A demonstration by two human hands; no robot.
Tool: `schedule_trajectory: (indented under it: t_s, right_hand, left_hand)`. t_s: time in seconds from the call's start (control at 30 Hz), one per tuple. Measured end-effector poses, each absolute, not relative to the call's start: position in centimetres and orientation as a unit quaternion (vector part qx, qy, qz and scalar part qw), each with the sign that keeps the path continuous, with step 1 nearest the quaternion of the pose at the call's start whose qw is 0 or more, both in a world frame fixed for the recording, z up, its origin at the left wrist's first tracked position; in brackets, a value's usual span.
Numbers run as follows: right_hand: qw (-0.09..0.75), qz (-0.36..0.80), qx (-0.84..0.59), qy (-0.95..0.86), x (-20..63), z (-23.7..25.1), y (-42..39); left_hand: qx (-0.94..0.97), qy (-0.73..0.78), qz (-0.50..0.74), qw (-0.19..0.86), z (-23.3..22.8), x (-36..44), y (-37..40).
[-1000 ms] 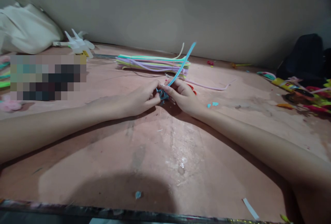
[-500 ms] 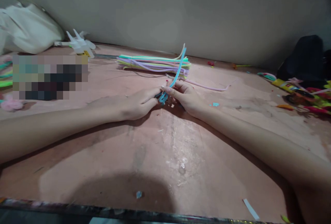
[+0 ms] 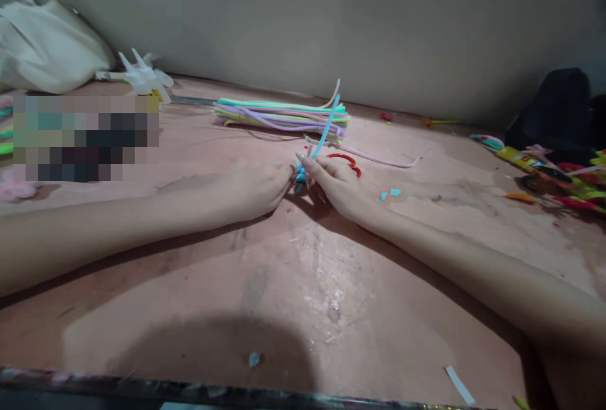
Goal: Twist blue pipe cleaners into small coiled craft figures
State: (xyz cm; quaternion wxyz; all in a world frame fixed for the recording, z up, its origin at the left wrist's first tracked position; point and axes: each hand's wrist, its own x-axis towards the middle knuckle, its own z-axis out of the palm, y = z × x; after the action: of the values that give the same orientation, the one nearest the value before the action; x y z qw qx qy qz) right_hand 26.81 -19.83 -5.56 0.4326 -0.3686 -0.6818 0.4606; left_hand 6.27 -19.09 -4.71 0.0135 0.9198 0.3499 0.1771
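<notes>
Both my hands meet at the middle of the pink tabletop. My left hand and my right hand pinch the coiled lower end of a blue pipe cleaner. Its free end sticks up and away toward a flat bundle of pastel pipe cleaners lying just behind my hands. A small red curved piece lies beside my right hand. A loose lilac pipe cleaner trails to the right of the bundle.
A white bag and a white plastic clip-like object sit at the back left. A dark bag and bright craft bits crowd the right edge. Small blue scraps dot the table. A grey wall stands behind.
The blue pipe cleaner's free end has swung from leaning right to more upright and looks shorter. My hands have shifted slightly, uncovering the red curved piece beside my right hand.
</notes>
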Motion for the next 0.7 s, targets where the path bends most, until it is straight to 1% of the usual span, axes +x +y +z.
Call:
schedule_trajectory:
  t_s: [0.1, 0.17, 0.27, 0.33, 0.43, 0.57, 0.63, 0.7]
  right_hand:
    - [0.382, 0.401, -0.379, -0.741, 26.7, -5.6, -20.5]
    - [0.371, 0.366, -0.372, -0.768, 26.7, -5.7, -20.5]
    - [0.387, 0.335, -0.351, -0.784, 26.8, -6.1, -20.2]
    - [0.408, 0.319, -0.347, -0.782, 26.9, -6.2, -19.9]
    - [0.425, 0.324, -0.342, -0.773, 27.0, -6.1, -19.7]
    - [0.427, 0.433, -0.320, -0.727, 27.0, -5.6, -19.7]
    - [0.421, 0.491, -0.323, -0.691, 26.9, -5.6, -19.7]
    - [0.413, 0.522, -0.338, -0.665, 26.9, -5.8, -19.7]
  left_hand:
    - [0.918, 0.369, 0.080, -0.125, -5.3, 6.3, -19.7]
    - [0.912, 0.353, 0.037, -0.207, -5.6, 6.5, -20.2]
    - [0.913, 0.305, 0.037, -0.269, -5.5, 6.8, -21.1]
    - [0.915, 0.289, 0.050, -0.278, -4.9, 6.9, -21.6]
    - [0.927, 0.274, 0.047, -0.253, -3.4, 6.8, -22.1]
    - [0.933, 0.255, 0.076, -0.243, -2.2, 6.6, -22.0]
    - [0.928, 0.252, 0.104, -0.254, -2.3, 6.6, -21.8]
    - [0.918, 0.254, 0.119, -0.281, -2.7, 6.7, -21.7]
